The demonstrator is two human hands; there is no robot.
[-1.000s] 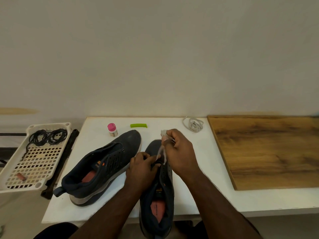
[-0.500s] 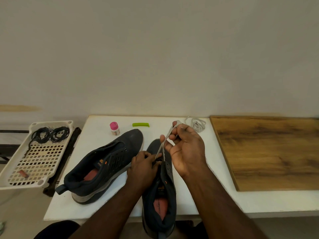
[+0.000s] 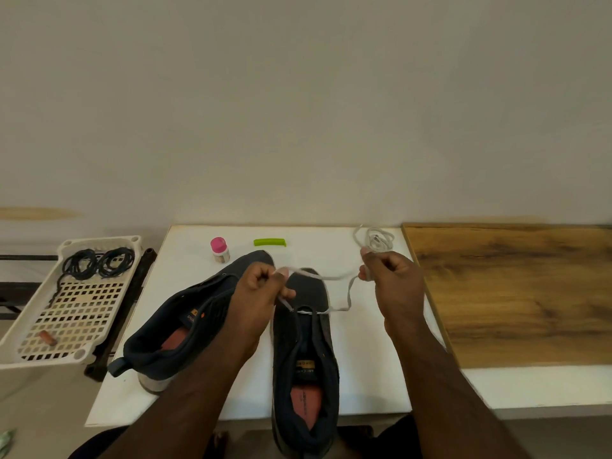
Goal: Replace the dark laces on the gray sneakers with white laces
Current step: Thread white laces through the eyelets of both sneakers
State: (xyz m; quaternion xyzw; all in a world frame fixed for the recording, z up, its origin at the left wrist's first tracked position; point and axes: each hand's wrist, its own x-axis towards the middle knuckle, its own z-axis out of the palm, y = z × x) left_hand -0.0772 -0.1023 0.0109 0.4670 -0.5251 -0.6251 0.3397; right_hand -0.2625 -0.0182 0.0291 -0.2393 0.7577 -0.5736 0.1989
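Grip status: left hand (image 3: 261,286) and right hand (image 3: 392,276) each pinch one end of the white lace (image 3: 331,277), threaded through the nearer sneaker (image 3: 303,346) on the worktop (image 3: 198,260), apparently to even both ends.

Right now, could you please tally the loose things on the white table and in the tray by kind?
Sneakers: 2, one lying at left, one being laced
White laces: 2, one held, one coiled
Dark lace bundles in the tray: 2
Pink-capped bottle: 1
Green piece: 1
Small brown item in tray: 1
Total: 9
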